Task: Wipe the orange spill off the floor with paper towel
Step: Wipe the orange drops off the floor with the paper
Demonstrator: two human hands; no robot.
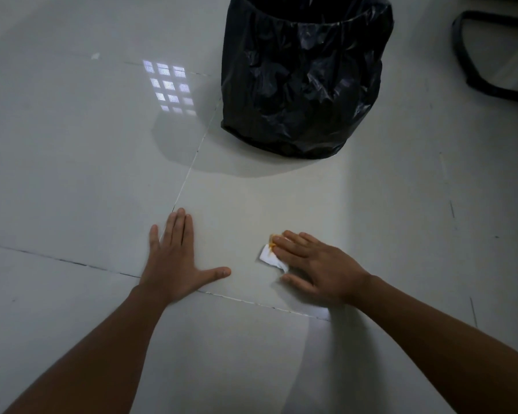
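Note:
My right hand [317, 264] presses flat on a white paper towel [268, 256] on the pale tiled floor [240, 204]. Most of the towel is hidden under my fingers; its left edge sticks out. An orange stain [272, 241] shows on the towel's upper edge by my fingertips. Whether orange remains on the floor under the towel is hidden. My left hand [175, 261] lies flat on the floor to the left, fingers spread, holding nothing.
A bin lined with a black plastic bag [302, 79] stands on the floor just beyond my hands. A black curved chair base [467, 64] shows at the top right. Tile joints cross the floor, and a window reflection [171, 88] shines at the upper left.

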